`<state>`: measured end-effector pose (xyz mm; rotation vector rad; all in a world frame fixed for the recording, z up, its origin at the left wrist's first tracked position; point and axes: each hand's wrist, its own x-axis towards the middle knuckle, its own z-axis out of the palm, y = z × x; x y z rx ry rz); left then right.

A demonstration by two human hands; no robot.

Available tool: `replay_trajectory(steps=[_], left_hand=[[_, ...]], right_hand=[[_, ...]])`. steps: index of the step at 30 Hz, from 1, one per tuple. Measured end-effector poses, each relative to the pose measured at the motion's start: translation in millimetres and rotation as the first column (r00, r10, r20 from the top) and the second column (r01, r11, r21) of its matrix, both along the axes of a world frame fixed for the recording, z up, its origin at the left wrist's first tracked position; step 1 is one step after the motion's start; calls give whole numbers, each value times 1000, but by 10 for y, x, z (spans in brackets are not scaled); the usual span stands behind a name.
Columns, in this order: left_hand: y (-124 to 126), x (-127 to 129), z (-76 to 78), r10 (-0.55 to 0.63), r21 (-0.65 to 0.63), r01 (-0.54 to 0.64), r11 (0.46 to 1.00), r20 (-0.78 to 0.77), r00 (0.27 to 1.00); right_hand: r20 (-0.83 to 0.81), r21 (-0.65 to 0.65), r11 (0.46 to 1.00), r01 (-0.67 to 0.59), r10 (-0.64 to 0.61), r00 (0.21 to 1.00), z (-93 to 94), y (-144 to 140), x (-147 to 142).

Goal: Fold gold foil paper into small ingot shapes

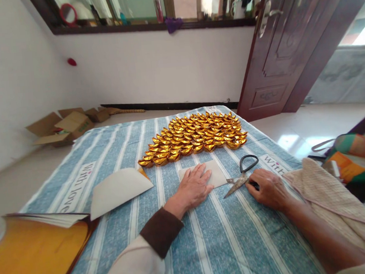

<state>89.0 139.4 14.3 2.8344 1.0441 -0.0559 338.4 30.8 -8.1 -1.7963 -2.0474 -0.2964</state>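
My left hand (195, 186) lies flat, fingers stretched out, on a small pale sheet of paper (217, 173). To its right, my right hand (268, 189) is curled around one black handle loop of a pair of scissors (237, 184). The other loop stands clear of the hand, and the worn metal blades are parted, with one tip at the paper's right edge. Beyond both hands sit rows of folded shiny gold paper ingots (198, 133). Left of my left hand, a larger pale sheet (119, 189) rests with a gold corner peeking out behind it.
A stack of gold paper (36, 256) fills the table's near left corner. The striped blue cloth (177, 257) covers the table. A beige towel (328, 201) lies by my right forearm. Cardboard boxes (69, 123) stand on the floor at left, and a brown door (277, 52) at right.
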Motion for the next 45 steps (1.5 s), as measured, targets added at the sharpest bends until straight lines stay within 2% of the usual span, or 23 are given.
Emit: replay_trajectory(steps=[11,19,28,40,45], left_hand=[[27,-35,-131,13,3,-13,1000,47,999],[46,-43,-203,15,-13,-14,1000,51,999],[36,-30,-152,16,-55,-15,998,17,1000],[31,-27,-120,13,-98,-13,995,2,1000],[32,-15,-109,16,-119,-15,993,0,1000]], right_hand=[[70,9,999,-36,36,997,-15,48,-42],[57,30,994,-103,101,993,-12,77,-48],[80,38,987,-154,151,985,-54,38,-9],[67,-9,995,-96,96,993,-58,-157,3],[91,-5,997,-72,72,993,-29,-131,-77]])
